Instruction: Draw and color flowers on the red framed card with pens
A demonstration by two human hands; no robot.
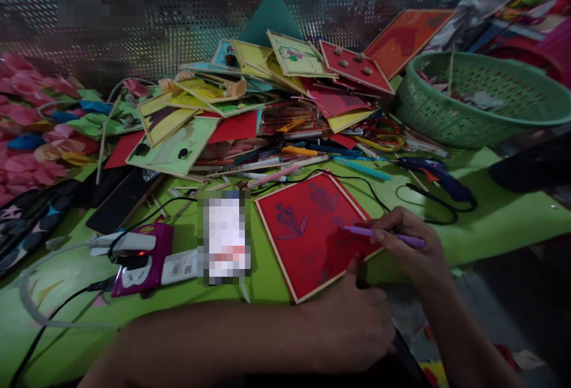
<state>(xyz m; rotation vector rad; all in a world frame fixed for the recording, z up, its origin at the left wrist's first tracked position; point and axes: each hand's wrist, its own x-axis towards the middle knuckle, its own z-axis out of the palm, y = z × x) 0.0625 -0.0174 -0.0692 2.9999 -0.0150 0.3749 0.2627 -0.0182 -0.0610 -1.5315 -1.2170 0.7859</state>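
A red card (285, 263) with a pale stick frame lies on the green table, with dark flower drawings on its upper part. My right hand (410, 242) is closed around a purple pen (360, 231), its tip on or just over the card near fainter marks. Along the card's near right edge, my left hand (361, 316) is closed, thumb over the edge and the other fingers curled; their tips are hidden. A lit phone (225, 236), blurred out, lies left of the card.
Behind the card, pens, sticks and scissors lie below a heap of framed cards (178, 144). A green basket (482, 120) and a blue glue gun (432, 174) are at right. A purple power strip (165, 245) with cables and pink paper flowers (27, 114) are at left.
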